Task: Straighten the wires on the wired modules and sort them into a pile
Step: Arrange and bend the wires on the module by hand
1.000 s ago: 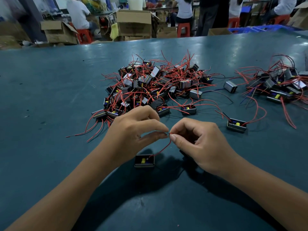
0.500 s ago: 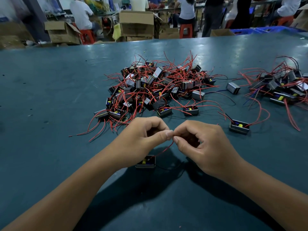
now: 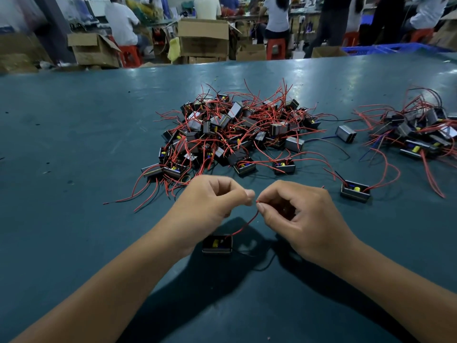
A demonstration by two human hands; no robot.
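Note:
A small black module [image 3: 217, 243] with a yellow part lies on the green table [image 3: 74, 144] just below my hands. Its red wire [image 3: 247, 222] curves up to my fingertips. My left hand [image 3: 210, 201] and my right hand [image 3: 299, 214] meet above it, each pinching the wire's upper end between thumb and forefinger. A big tangled heap of modules with red wires [image 3: 235, 129] lies beyond my hands. A second pile [image 3: 418, 129] sits at the right edge.
Single modules lie loose between the piles: one [image 3: 355, 191] right of my right hand, another [image 3: 346, 134] farther back. Past the table's far edge stand cardboard boxes [image 3: 202, 38], red stools, blue crates [image 3: 385, 48] and several people.
My two hands came closer together until the fingertips nearly touch, and they now pinch the wire a little higher. The module stays on the table.

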